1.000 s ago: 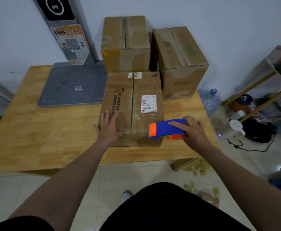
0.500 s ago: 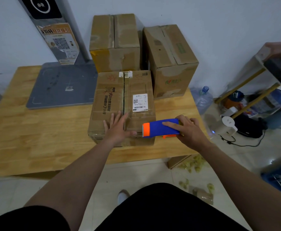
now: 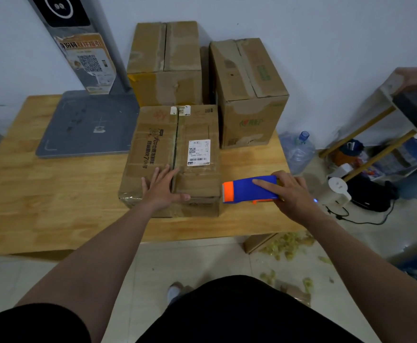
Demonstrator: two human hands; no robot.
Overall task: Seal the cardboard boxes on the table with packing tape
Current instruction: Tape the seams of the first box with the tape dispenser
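Note:
A flat cardboard box (image 3: 153,149) with a white shipping label lies near the front of the wooden table (image 3: 41,199). My left hand (image 3: 162,188) presses flat on its near end, fingers spread across the centre seam. My right hand (image 3: 289,191) grips a blue and orange tape dispenser (image 3: 247,189), held just off the box's right near corner, its orange end pointing at the box. Two taller boxes stand behind: one at the back centre (image 3: 167,65), one at the back right (image 3: 247,95).
A grey scale platform (image 3: 88,125) with an upright post sits at the table's back left. Right of the table, on the floor, are a water bottle (image 3: 297,149), a wooden shelf (image 3: 385,125), cables and scattered scraps. A small box sits under the table edge.
My left hand slid right onto the box's centre seam. My right hand drew the dispenser rightward, off the box top to beside its right near corner.

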